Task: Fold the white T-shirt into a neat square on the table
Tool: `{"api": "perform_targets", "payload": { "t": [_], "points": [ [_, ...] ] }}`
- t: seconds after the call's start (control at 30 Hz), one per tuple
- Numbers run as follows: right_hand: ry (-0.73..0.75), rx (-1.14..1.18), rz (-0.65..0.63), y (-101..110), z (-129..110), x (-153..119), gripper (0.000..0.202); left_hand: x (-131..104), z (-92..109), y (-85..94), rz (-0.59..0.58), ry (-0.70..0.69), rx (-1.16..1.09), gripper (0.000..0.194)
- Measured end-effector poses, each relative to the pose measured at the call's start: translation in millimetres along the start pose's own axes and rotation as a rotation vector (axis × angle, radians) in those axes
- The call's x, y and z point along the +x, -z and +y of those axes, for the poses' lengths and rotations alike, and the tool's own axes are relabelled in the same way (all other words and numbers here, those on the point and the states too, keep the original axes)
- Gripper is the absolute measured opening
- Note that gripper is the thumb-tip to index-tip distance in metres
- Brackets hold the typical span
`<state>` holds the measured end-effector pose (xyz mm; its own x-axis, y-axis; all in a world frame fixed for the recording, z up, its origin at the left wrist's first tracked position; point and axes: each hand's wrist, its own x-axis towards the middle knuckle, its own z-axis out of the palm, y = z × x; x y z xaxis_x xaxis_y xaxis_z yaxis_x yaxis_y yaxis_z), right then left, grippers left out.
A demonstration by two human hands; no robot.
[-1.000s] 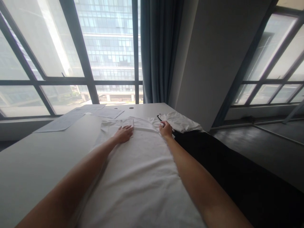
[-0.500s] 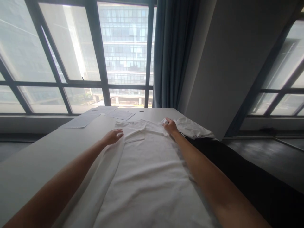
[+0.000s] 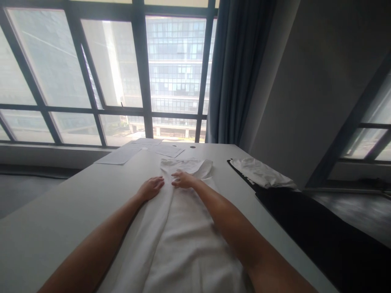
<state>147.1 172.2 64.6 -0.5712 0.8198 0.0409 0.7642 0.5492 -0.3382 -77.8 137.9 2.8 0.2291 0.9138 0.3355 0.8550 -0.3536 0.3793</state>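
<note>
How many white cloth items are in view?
2: the spread white cloth, at the left hand and right hand, and the bundled white cloth to the right, on the black cloth. The bundle may hide more.

A white table (image 3: 76,228) stretched toward a wide window (image 3: 143,73) with dark frames, one pane of which stood tilted ajar. Beyond the glass rose a building (image 3: 175,61) with rows of windows. Several sheets of paper (image 3: 119,155) lay near the table's far end, left of a small dark round hole (image 3: 192,147). A blue-grey curtain (image 3: 236,73) hung between the window and a broad pillar (image 3: 290,101). Along the table's right side lay a black cloth (image 3: 320,232), with a crumpled white cloth (image 3: 264,173) on its far end. Grey floor (image 3: 27,187) showed at both sides.
</note>
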Motion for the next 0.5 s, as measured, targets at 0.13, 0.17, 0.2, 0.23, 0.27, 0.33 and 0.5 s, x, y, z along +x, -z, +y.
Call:
{"api": "perform_targets", "payload": {
  "t": [0.13,0.17,0.2,0.23,0.27,0.33,0.5],
  "points": [
    [-0.276,-0.117,0.22,1.1,16.4,-16.4,0.047,-2.8,4.0,2.7,0.002,-0.012,0.026,0.047],
    [-0.321,-0.147,0.22,3.2,22.4,-21.4,0.05,-3.3,4.8,3.1,0.0,-0.016,0.036,0.046],
    [-0.346,-0.165,0.186,4.9,28.1,-26.5,0.057,-3.7,5.5,3.4,-0.006,-0.02,0.048,0.047],
    [-0.357,-0.173,0.137,5.7,33.2,-31.3,0.066,-4.0,6.1,3.5,-0.015,-0.022,0.063,0.048],
    [-0.363,-0.174,0.094,5.7,37.6,-35.9,0.077,-4.3,6.6,3.6,-0.029,-0.022,0.079,0.049],
    [-0.38,-0.168,0.057,4.3,44.9,-44.3,0.092,-4.7,7.7,3.4,-0.06,-0.009,0.114,0.054],
    [-0.478,-0.106,-0.026,-0.3,62.6,-65.6,0.098,-6.5,11.4,3.5,-0.188,0.017,0.187,0.069]
  ]
}}
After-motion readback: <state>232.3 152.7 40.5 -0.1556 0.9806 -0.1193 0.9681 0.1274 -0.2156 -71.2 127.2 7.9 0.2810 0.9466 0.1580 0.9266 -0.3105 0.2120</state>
